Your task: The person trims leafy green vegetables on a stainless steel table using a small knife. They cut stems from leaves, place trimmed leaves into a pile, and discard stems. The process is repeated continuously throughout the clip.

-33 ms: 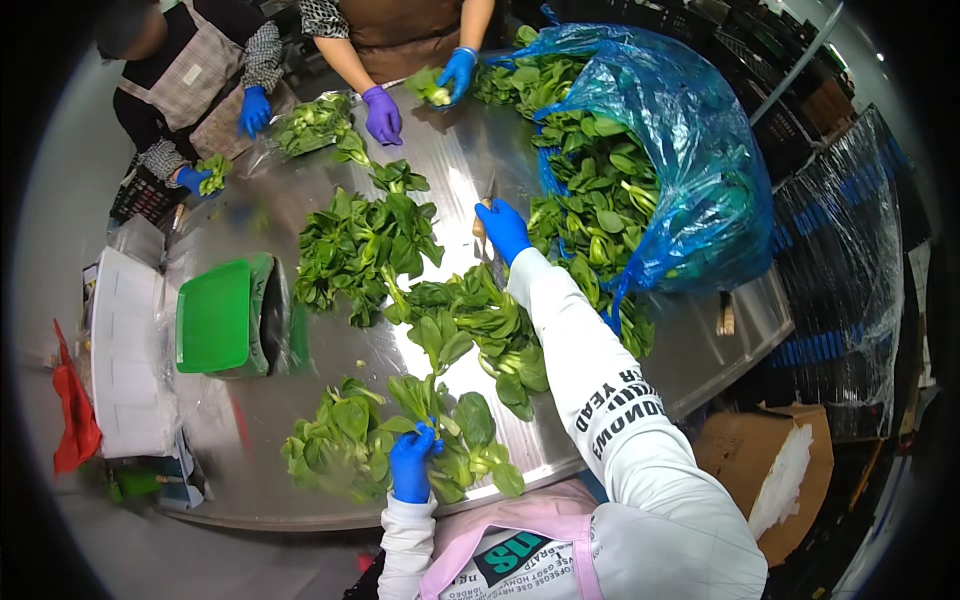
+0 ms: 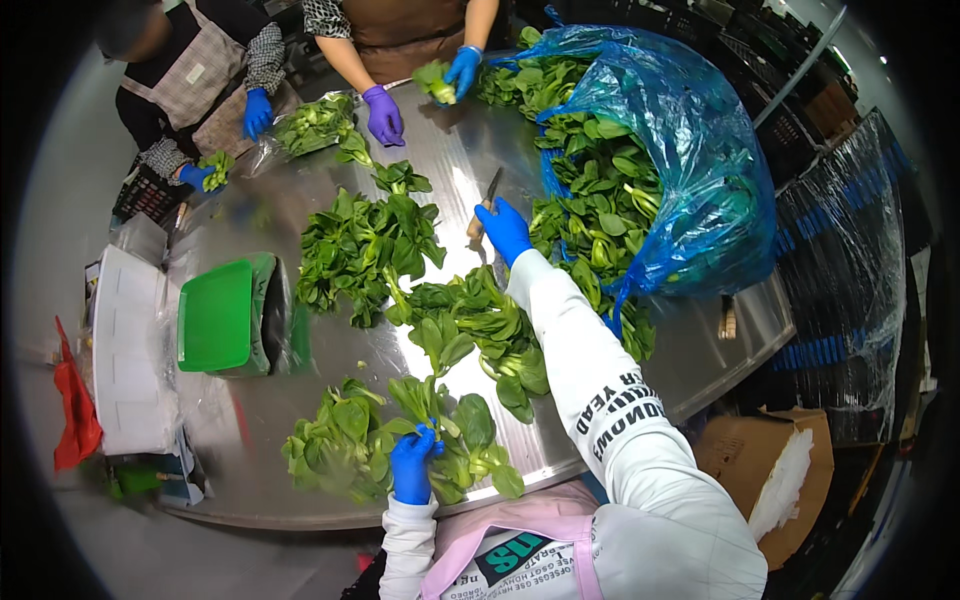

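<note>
My left hand (image 2: 411, 468), gloved in blue, is closed with its fingertips pinching a leafy green (image 2: 408, 398) at the table's near edge. Loose greens (image 2: 345, 440) lie on both sides of that hand. Farther out, beside the open blue bag, my gloved right hand (image 2: 504, 230) is closed on a small knife (image 2: 476, 225) with a wooden handle. Its blade points away from me, just above or on the metal table; which one I cannot tell. Between my hands stretches a pile of leafy greens (image 2: 475, 320).
A blue plastic bag (image 2: 690, 150) spills greens at right. Another heap of greens (image 2: 365, 245) lies mid-table. At left are a green tray (image 2: 215, 318) and a white box (image 2: 125, 350). Two people across hold greens in gloved hands. A cardboard box (image 2: 750, 470) stands beyond the right edge.
The knife has tilted a little in my right hand, its blade now showing more clearly. Across the table, a person's gloved hand has shifted slightly with its greens. My left hand stays put.
</note>
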`<state>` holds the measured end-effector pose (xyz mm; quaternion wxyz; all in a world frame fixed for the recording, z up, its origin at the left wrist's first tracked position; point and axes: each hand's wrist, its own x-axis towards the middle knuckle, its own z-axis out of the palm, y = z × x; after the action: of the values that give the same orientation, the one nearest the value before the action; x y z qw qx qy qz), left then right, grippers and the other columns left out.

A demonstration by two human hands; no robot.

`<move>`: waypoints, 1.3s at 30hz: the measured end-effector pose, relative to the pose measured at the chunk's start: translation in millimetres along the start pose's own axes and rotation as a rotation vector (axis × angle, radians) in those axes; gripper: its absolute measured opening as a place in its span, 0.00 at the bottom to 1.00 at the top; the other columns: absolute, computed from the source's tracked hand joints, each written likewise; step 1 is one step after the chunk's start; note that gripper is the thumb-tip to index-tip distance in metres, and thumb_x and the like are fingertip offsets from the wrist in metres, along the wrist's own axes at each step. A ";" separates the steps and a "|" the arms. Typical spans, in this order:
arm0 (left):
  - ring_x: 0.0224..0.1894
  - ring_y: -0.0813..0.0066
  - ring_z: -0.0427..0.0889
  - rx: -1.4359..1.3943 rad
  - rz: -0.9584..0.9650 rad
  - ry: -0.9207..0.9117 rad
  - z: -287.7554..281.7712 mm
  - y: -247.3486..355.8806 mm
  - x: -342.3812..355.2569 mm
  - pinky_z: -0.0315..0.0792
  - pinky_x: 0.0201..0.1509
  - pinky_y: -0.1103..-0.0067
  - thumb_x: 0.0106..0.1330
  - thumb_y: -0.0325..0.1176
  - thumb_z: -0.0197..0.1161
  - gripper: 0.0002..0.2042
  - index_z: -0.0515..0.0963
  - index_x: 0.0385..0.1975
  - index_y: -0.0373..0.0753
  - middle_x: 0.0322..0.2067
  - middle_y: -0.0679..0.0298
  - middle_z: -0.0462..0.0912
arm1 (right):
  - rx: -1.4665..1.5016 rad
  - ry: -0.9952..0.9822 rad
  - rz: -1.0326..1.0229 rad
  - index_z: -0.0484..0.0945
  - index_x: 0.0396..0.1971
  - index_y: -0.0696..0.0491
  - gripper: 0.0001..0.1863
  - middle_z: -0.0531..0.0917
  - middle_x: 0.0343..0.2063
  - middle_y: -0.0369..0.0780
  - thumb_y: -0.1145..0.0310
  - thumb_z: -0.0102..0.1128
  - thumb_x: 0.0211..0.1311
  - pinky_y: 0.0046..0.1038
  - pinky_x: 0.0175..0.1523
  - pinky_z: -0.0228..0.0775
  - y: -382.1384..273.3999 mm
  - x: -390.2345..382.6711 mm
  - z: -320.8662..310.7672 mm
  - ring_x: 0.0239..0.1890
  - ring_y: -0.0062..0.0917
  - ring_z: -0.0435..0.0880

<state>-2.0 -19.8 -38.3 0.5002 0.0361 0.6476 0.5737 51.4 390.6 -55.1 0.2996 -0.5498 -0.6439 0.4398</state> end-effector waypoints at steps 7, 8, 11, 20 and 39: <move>0.26 0.78 0.75 -0.059 0.049 0.089 28.9 7.0 -2.4 0.71 0.34 0.82 0.62 0.35 0.60 0.06 0.73 0.29 0.40 0.24 0.68 0.74 | 0.268 0.176 -0.714 0.79 0.37 0.56 0.09 0.82 0.34 0.41 0.78 0.57 0.55 0.24 0.41 0.71 -20.3 -161.9 -111.1 0.36 0.27 0.81; 0.26 0.79 0.74 -0.064 0.056 0.098 30.7 6.0 -3.1 0.70 0.34 0.82 0.63 0.35 0.59 0.07 0.73 0.28 0.40 0.24 0.68 0.74 | 0.100 0.291 -0.828 0.79 0.34 0.58 0.09 0.82 0.32 0.42 0.81 0.55 0.53 0.26 0.41 0.72 -15.9 -183.4 -145.4 0.36 0.29 0.82; 0.25 0.81 0.72 0.088 0.117 0.056 27.5 -5.2 6.1 0.67 0.31 0.83 0.64 0.37 0.58 0.07 0.72 0.26 0.43 0.23 0.69 0.74 | 0.134 0.664 -0.471 0.78 0.36 0.59 0.08 0.80 0.35 0.40 0.79 0.48 0.60 0.27 0.45 0.69 55.1 -218.5 -227.1 0.38 0.26 0.78; 0.30 0.82 0.72 0.172 0.205 0.000 15.1 -25.2 28.5 0.67 0.36 0.84 0.64 0.36 0.58 0.10 0.75 0.43 0.42 0.27 0.73 0.75 | -0.995 0.650 0.366 0.73 0.44 0.57 0.22 0.77 0.43 0.50 0.57 0.56 0.55 0.40 0.46 0.68 289.8 -148.4 -410.5 0.44 0.46 0.76; 0.32 0.76 0.78 0.186 0.087 -0.223 110.6 -4.8 -40.3 0.71 0.39 0.81 0.57 0.33 0.64 0.16 0.75 0.40 0.28 0.30 0.60 0.80 | 0.592 -0.305 0.172 0.72 0.32 0.57 0.16 0.74 0.24 0.32 0.71 0.71 0.47 0.19 0.32 0.67 45.3 -309.0 -105.1 0.26 0.14 0.72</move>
<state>96.8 31.8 -0.1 0.5382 0.1735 0.6362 0.5248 229.7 115.7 -19.8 0.3082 -0.4191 -0.4770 0.7084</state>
